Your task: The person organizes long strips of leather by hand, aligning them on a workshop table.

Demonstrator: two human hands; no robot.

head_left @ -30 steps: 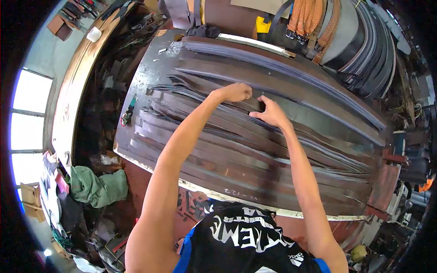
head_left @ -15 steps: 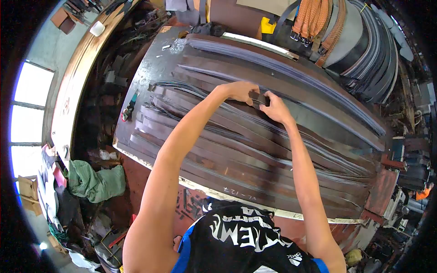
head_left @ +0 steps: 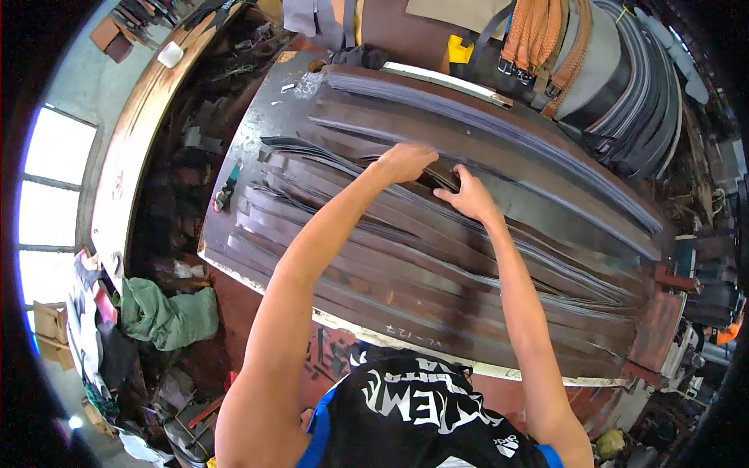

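Long dark brown leather strips [head_left: 437, 184] lie in a bundle, their stacked edges showing between my two hands. My left hand [head_left: 407, 162] is closed over the strips with its fingers curled; the fingertips are partly hidden. Close by on the right, my right hand [head_left: 471, 195] spans the same bundle, thumb on the near side and forefinger on the far side. Its other fingers are mostly out of sight. Toward the left, the fanned ends of a strip bundle [head_left: 292, 146] stick out. More dark strips [head_left: 374, 257] lie on the near side of the table.
A tall stack of strips [head_left: 484, 125] runs along the far side of the dark tabletop [head_left: 265, 109]. A cutter with a teal handle [head_left: 227, 187] lies at the left. Braided orange belts [head_left: 534, 35] hang at the back. A green cloth [head_left: 168, 312] is beyond the left edge.
My hands have moved slightly apart, the left one shifting left. The dark strip piece raised between them has dropped lower, and the gap between my right thumb and forefinger shows more.
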